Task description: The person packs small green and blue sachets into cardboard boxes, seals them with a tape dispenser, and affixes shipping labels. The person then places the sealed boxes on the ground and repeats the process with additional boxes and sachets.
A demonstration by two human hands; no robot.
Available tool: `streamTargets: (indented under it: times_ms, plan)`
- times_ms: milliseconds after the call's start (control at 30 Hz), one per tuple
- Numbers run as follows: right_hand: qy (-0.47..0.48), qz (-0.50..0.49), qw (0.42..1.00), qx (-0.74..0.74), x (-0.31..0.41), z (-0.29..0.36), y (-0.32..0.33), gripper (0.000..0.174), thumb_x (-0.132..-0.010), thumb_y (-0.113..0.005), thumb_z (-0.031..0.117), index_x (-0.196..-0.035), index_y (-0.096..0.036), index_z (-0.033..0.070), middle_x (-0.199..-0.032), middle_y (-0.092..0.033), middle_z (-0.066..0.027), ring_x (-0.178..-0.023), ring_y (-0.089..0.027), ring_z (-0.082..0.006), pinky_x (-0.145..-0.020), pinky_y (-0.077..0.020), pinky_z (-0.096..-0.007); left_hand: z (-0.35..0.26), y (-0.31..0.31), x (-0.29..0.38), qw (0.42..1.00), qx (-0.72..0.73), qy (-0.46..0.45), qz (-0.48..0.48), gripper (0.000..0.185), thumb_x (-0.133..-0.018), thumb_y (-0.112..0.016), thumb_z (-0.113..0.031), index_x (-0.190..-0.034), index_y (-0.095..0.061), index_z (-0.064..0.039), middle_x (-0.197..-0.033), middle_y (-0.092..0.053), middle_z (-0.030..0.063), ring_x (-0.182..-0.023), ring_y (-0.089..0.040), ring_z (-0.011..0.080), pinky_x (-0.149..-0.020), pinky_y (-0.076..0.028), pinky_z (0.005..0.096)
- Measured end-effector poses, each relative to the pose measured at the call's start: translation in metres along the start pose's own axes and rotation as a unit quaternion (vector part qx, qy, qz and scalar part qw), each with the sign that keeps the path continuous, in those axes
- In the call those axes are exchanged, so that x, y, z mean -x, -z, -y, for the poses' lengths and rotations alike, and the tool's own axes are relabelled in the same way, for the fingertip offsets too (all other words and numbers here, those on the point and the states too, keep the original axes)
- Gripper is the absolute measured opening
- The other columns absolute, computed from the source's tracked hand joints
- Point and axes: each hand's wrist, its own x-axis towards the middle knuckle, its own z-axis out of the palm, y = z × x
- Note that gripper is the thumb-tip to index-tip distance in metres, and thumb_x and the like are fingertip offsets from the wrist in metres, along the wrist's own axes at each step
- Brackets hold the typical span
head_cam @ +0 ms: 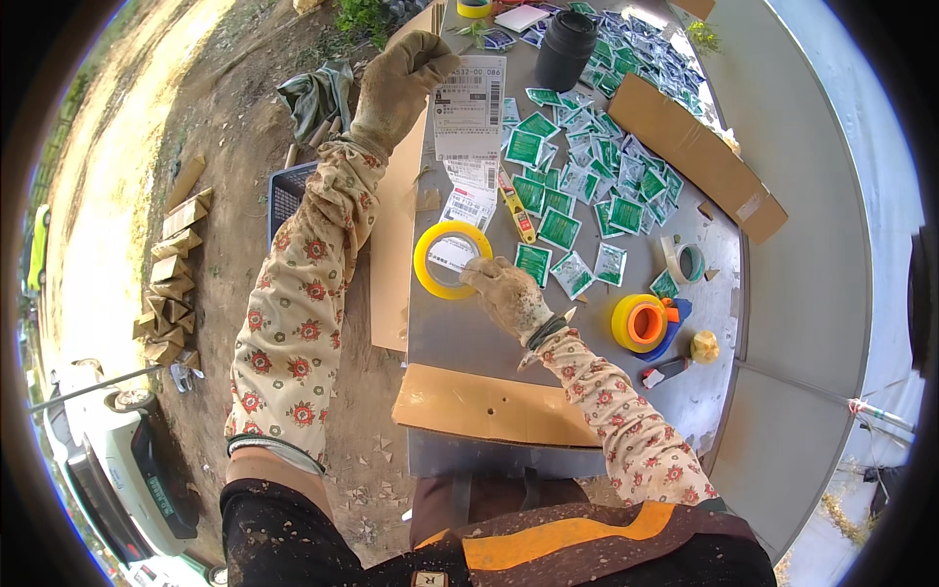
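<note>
My left hand [403, 77], in a soiled work glove, pinches the top corner of a strip of printed shipping labels [469, 110]. The strip hangs down toward a metal table [469, 330], and its lower labels curl behind a roll of yellow tape [422, 260]. My right hand [510, 293], also gloved, grips that roll by its right rim, and part of a label shows through the ring. Just right of the strip lies a yellow utility knife [516, 208]. Many green and white sachets [560, 229] spread loosely beyond it.
Cardboard pieces lie at the front [469, 403] and far right [689, 154]. At right are a tape dispenser [675, 330] with its yellow roll and another tape roll [689, 263]. A black jar [566, 51] stands at the back. A blue crate [286, 194] sits left of the table.
</note>
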Motion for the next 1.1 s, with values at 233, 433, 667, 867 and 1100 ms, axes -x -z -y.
streamTargets:
  times_ms: [233, 433, 667, 867, 1100]
  plan:
    - [-0.207, -0.290, 0.932, -0.065, -0.071, -0.003, 0.089, 0.054, -0.088, -0.083, 0.018, -0.135, -0.061, 0.005, -0.116, -0.071, -0.0116, -0.099, -0.073, -0.0296, -0.087, -0.0587, -0.0405, -0.019, -0.036, 0.025, 0.994, 0.072, 0.066, 0.058, 0.021, -0.098, -0.075, -0.010, -0.113, -0.067, 0.003, -0.099, -0.073, 0.0045, -0.091, -0.065, 0.0114, -0.083, -0.056, 0.0283]
    - [-0.278, -0.199, 0.908, -0.241, -0.105, -0.022, 0.131, 0.057, -0.090, -0.078, 0.010, -0.144, -0.060, 0.004, -0.117, -0.075, -0.0161, -0.099, -0.075, -0.0232, -0.086, -0.0599, -0.0360, -0.017, -0.058, 0.046, 0.974, 0.108, 0.197, 0.041, 0.022, -0.100, -0.074, -0.015, -0.113, -0.068, 0.001, -0.098, -0.073, 0.0043, -0.084, -0.063, 0.0115, -0.076, -0.054, 0.0283]
    - [-0.119, -0.193, 0.973, 0.044, -0.097, -0.020, 0.144, 0.045, -0.088, -0.082, 0.016, -0.132, -0.072, 0.012, -0.122, -0.074, -0.0129, -0.106, -0.072, -0.0309, -0.092, -0.0587, -0.0417, -0.031, -0.069, 0.062, 0.983, 0.102, 0.147, 0.039, 0.023, -0.106, -0.066, -0.016, -0.124, -0.068, -0.002, -0.100, -0.074, 0.0046, -0.092, -0.064, 0.0100, -0.082, -0.054, 0.0273]
    - [-0.079, -0.250, 0.955, 0.138, -0.089, -0.016, 0.134, 0.039, -0.089, -0.081, 0.021, -0.126, -0.074, 0.015, -0.119, -0.074, -0.0098, -0.111, -0.070, -0.0317, -0.092, -0.0582, -0.0429, -0.036, -0.075, 0.067, 0.975, 0.147, 0.166, 0.025, 0.027, -0.108, -0.063, -0.018, -0.130, -0.068, -0.003, -0.103, -0.073, 0.0026, -0.089, -0.066, 0.0072, -0.082, -0.056, 0.0245]
    - [-0.113, -0.306, 0.945, -0.009, -0.081, -0.019, 0.137, 0.014, -0.089, -0.081, 0.009, -0.096, -0.071, 0.004, -0.092, -0.072, -0.0093, -0.078, -0.070, -0.0222, -0.071, -0.0569, -0.0349, -0.028, -0.062, 0.092, 0.932, 0.303, 0.159, 0.116, 0.046, -0.104, -0.069, -0.027, -0.144, -0.058, -0.006, -0.116, -0.073, 0.0090, -0.104, -0.068, 0.0138, -0.093, -0.055, 0.0295]
